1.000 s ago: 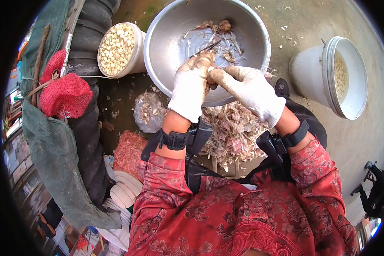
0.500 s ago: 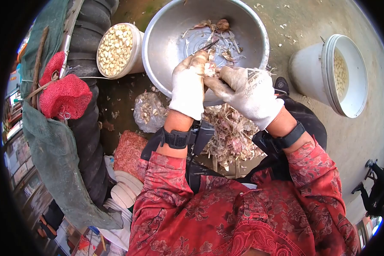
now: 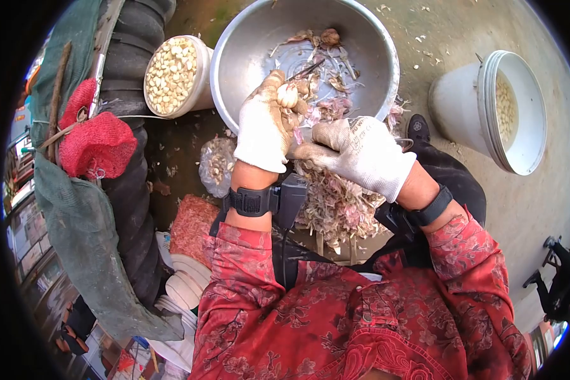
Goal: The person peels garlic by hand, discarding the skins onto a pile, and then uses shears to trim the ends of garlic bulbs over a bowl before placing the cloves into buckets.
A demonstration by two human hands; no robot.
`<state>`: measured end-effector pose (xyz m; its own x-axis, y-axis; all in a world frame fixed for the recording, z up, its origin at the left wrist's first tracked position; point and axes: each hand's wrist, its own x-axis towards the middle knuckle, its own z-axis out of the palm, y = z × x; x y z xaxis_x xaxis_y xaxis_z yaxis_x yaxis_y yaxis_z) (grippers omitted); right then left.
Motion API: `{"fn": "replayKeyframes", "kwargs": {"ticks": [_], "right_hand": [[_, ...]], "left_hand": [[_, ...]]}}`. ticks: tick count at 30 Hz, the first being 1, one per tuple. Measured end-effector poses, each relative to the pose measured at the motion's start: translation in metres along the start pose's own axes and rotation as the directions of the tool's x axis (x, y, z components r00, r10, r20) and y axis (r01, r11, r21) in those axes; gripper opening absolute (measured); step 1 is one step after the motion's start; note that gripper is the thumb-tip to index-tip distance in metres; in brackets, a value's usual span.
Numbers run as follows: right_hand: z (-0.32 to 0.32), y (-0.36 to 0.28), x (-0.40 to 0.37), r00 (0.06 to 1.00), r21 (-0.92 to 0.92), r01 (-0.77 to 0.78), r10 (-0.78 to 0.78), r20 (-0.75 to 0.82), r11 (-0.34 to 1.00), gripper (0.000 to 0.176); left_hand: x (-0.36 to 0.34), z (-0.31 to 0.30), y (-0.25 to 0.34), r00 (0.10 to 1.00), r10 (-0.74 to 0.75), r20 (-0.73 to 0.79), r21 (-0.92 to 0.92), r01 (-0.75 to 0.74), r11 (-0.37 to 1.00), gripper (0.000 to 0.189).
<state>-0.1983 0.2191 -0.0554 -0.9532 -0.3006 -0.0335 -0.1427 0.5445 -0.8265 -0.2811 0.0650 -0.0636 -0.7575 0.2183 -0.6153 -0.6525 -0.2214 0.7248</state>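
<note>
My left hand point(image 3: 265, 123), in a white glove with soiled fingertips, is closed around a partly bared garlic bulb point(image 3: 287, 95) over the near side of the metal basin point(image 3: 247, 63). A thin dark pointed piece point(image 3: 307, 69) shows just beyond those fingers. My right hand point(image 3: 361, 151), gloved too, is beside it with fingers curled and thumb side toward the left palm; I cannot tell what is in its grip. A metal loop point(image 3: 406, 144) sticks out by the right glove. Papery garlic skins point(image 3: 335, 107) lie in the basin, and a heap of skins point(image 3: 345, 202) lies below my hands.
A white bucket of peeled cloves point(image 3: 199, 76) stands left of the basin, another white bucket point(image 3: 459, 92) to the right. On the left are a clear plastic bag point(image 3: 216, 166), a red mesh sack point(image 3: 193, 229), a black ribbed pipe point(image 3: 126, 215) and green netting point(image 3: 76, 234).
Both hands have come slightly toward me and apart. My left hand has tilted, so the garlic bulb shows more plainly; pinkish skins now show in the basin between the hands.
</note>
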Motion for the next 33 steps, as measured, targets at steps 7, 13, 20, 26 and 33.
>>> {"fn": "replayKeyframes", "kwargs": {"ticks": [7,13,20,26,33], "right_hand": [[-0.011,-0.007,0.011,0.880,0.474,-0.457,0.460,0.118,0.753,0.041],[-0.005,0.003,0.010,0.886,0.718,-0.396,0.444,0.135,0.572,0.041],[-0.010,-0.002,0.010,0.900,0.663,-0.371,0.426,0.085,0.650,0.040],[-0.002,0.003,0.010,0.922,0.729,-0.274,0.387,0.014,0.627,0.039],[-0.010,0.000,0.010,0.893,0.679,-0.347,0.449,0.029,0.647,0.035]], "left_hand": [[-0.003,0.004,-0.001,0.997,0.059,-0.040,0.032,-0.058,0.998,0.030],[-0.015,-0.008,-0.002,0.968,0.177,0.179,0.298,-0.225,0.928,0.029],[-0.012,-0.006,-0.007,0.908,0.279,0.312,0.598,-0.416,0.685,0.027],[-0.018,0.003,-0.006,0.950,0.086,0.301,0.186,-0.147,0.972,0.013],[-0.020,0.017,0.008,0.978,-0.096,0.185,0.021,0.093,0.995,0.020]]}}
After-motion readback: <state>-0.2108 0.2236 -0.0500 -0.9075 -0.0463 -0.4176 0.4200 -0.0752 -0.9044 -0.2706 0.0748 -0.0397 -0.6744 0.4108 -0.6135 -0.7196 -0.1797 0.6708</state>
